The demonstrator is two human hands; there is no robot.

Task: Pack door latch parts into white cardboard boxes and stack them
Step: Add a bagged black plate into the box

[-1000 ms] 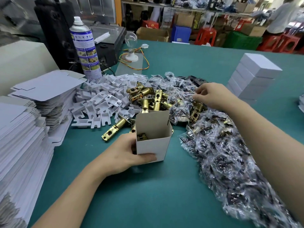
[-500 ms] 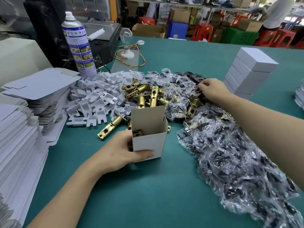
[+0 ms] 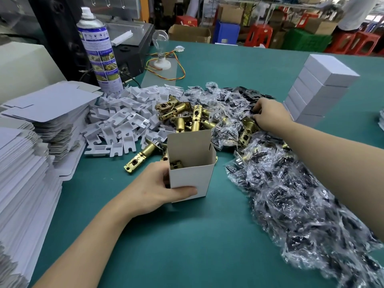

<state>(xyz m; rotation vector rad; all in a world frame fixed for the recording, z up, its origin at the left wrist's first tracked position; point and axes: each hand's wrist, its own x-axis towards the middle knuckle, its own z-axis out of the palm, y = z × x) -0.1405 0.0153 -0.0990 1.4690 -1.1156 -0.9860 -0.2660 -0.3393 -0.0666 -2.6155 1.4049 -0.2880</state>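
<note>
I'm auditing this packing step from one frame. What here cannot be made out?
Head view only:
- What the right hand grasps: the hand itself and the bag pile hide it.
- How much the open box holds: its walls hide all but one brass part.
- Label text on the spray can: too small.
- The bag pile's extent: cut off by right and bottom edges.

Both bare arms are stretched forward: left hand (image 3: 158, 188) close in, right hand (image 3: 270, 115) further out and to the right.
The left forearm (image 3: 87, 242) enters from the lower left with the wrist straight. Its hand grips the open white box (image 3: 191, 177), thumb (image 3: 182, 191) laid across the near face and fingers round the left wall. The right forearm (image 3: 332, 163) comes in from the right edge. Its hand is palm down, knuckles up, fingertips curled downward; whether they pinch anything cannot be told.
</note>
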